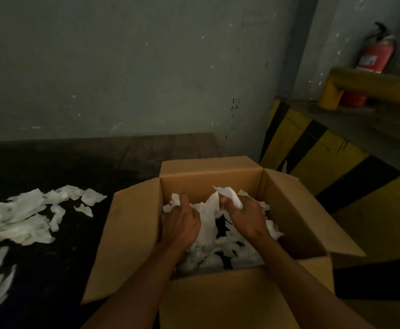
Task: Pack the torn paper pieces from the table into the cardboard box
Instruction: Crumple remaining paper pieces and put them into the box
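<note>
An open brown cardboard box (134, 233) stands on the dark table, flaps spread outward. Inside it lies a heap of white torn paper pieces (218, 252). Both my hands are down inside the box. My left hand (182, 224) is curled around paper near the box's left wall. My right hand (244, 217) grips a white torn piece (229, 194) that sticks up above the fingers. A loose pile of torn paper (28, 217) is spread over the table to the left of the box.
A grey wall runs behind the dark table (75, 162). To the right is a yellow-and-black striped barrier (324, 150) with a yellow rail (372, 84), and a red fire extinguisher (374, 55) behind it.
</note>
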The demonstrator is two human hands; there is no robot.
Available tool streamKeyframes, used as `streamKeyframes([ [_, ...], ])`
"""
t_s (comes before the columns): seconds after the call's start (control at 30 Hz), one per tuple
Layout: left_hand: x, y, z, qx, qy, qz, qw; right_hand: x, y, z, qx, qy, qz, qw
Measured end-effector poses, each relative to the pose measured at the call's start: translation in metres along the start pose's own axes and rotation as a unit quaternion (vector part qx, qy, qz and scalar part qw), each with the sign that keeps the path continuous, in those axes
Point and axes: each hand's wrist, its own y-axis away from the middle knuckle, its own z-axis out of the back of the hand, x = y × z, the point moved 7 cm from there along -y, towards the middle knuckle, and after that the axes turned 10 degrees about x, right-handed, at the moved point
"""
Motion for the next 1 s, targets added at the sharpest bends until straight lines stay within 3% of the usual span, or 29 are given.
streamKeyframes([
  [0.17,0.002,0.003,-0.002,0.027,0.080,-0.007,0.996,0.015,-0.005,0.000,0.019,0.022,0.052,0.998],
  [0.33,-0.006,0.004,0.017,-0.085,0.023,-0.067,0.994,0.015,-0.001,0.007,-0.014,-0.021,0.058,0.998],
  [0.63,-0.023,0.010,0.058,-0.163,0.198,-0.127,0.958,0.042,-0.003,0.016,-0.057,-0.078,0.094,0.991],
  [0.83,0.015,0.031,0.116,-0.254,0.196,-0.121,0.939,0.101,0.000,-0.037,-0.015,-0.110,0.152,0.982],
  [1.0,0.101,0.073,0.170,-0.312,0.137,-0.081,0.937,0.167,0.016,-0.123,0.092,-0.100,0.221,0.966],
])
